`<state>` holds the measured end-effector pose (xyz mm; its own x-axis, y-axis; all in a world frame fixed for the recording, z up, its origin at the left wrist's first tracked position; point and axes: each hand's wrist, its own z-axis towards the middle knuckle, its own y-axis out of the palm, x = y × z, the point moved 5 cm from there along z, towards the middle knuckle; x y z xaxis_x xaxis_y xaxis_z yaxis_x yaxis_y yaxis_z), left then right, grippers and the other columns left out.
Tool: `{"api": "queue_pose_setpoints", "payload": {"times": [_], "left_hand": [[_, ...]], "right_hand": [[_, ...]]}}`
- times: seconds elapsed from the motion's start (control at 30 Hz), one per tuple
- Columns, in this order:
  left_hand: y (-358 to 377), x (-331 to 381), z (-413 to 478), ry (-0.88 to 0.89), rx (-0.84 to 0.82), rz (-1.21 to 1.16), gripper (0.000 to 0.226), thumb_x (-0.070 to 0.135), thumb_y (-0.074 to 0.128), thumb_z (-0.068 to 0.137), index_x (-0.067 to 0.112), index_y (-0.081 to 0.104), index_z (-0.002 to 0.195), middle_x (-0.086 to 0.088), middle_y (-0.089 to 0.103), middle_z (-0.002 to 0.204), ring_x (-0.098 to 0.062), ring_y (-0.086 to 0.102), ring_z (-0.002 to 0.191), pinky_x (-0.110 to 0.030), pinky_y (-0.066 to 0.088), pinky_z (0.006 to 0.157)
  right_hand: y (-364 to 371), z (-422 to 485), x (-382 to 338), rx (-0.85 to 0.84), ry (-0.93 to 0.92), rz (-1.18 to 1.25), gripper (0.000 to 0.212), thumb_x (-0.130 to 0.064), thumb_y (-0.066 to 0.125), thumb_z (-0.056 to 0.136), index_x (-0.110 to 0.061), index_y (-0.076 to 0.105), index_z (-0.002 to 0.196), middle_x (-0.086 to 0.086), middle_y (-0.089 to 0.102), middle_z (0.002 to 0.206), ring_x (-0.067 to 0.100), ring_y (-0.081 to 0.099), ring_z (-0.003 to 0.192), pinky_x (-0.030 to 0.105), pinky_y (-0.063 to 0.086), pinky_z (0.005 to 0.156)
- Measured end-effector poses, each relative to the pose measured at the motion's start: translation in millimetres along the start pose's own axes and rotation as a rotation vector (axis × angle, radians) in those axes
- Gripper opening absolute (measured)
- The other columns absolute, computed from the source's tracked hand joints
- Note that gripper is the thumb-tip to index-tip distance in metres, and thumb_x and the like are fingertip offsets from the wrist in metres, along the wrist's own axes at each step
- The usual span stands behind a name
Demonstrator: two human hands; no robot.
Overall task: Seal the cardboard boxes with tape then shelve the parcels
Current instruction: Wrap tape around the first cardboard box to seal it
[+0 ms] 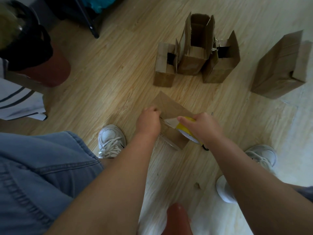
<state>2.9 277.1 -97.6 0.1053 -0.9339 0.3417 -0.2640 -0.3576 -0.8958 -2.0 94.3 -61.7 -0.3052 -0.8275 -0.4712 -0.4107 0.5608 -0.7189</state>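
Box point(171, 116): on the floor point(105, 78), between two white shoes.
Left hand point(149, 119): fingers closed, pinching tape at the box's near edge.
Right hand point(203, 128): fingers wrapped round a yellow tape roll point(186, 131) touching the box.
Beyond the box: three open boxes point(194, 55), clustered.
Right of them: sealed parcel point(281, 67), set apart.
Left of the box: bare floor.

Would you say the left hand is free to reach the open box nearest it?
Probably not right away: the left hand is pinching tape on the near box; otherwise bare floor leads to the open box.
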Motion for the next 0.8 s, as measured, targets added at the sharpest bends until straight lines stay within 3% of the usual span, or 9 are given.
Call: {"api": "queue_pose_setpoints", "payload": {"times": [0.1,0.2,0.5,0.7,0.8], "left_hand": [[18,2,-23,0.027,-0.161,0.075,0.065,0.001,0.035,0.098,0.013,0.013,0.158,-0.002,-0.001,0.166,-0.022,-0.004,0.152,-0.035,0.010,0.122],[27,0,-32,0.038,-0.271,0.190,0.076,0.002,0.034,0.096,0.013,-0.014,0.155,-0.003,-0.025,0.162,-0.022,-0.022,0.149,-0.039,-0.008,0.123],[37,3,-37,0.054,-0.311,0.455,0.089,0.011,0.041,0.096,0.016,-0.030,0.149,-0.016,-0.039,0.154,-0.035,-0.032,0.144,-0.050,-0.009,0.121],[38,3,-37,0.064,-0.332,0.456,0.096,0.005,0.044,0.091,0.023,-0.031,0.148,-0.017,-0.041,0.152,-0.036,-0.035,0.142,-0.054,-0.009,0.120],[38,6,-37,0.046,-0.352,0.501,0.098,0.007,0.047,0.092,0.022,-0.033,0.147,-0.018,-0.041,0.152,-0.037,-0.033,0.142,-0.053,-0.009,0.120]], "right_hand": [[2,0,-5,-0.021,0.000,-0.007,0.057,-0.064,0.057,0.090,-0.018,0.043,0.058,0.000,0.045,0.054,0.020,0.051,0.058,0.029,0.034,0.053],[3,-1,-9,-0.031,-0.011,-0.018,0.061,-0.068,0.055,0.088,-0.015,0.048,0.060,0.001,0.049,0.054,0.019,0.051,0.056,0.030,0.036,0.054],[-9,-6,-1,-0.060,-0.065,0.269,0.057,-0.058,0.061,0.091,-0.017,0.040,0.057,-0.004,0.034,0.053,0.013,0.037,0.052,0.032,0.029,0.057],[-3,-9,9,-0.137,-0.040,0.283,0.053,-0.053,0.066,0.089,-0.014,0.046,0.057,-0.004,0.039,0.048,0.011,0.039,0.048,0.030,0.029,0.055],[-5,-9,10,-0.103,-0.019,0.276,0.055,-0.055,0.067,0.086,-0.014,0.042,0.061,0.002,0.033,0.056,0.014,0.034,0.051,0.032,0.027,0.055]]}}
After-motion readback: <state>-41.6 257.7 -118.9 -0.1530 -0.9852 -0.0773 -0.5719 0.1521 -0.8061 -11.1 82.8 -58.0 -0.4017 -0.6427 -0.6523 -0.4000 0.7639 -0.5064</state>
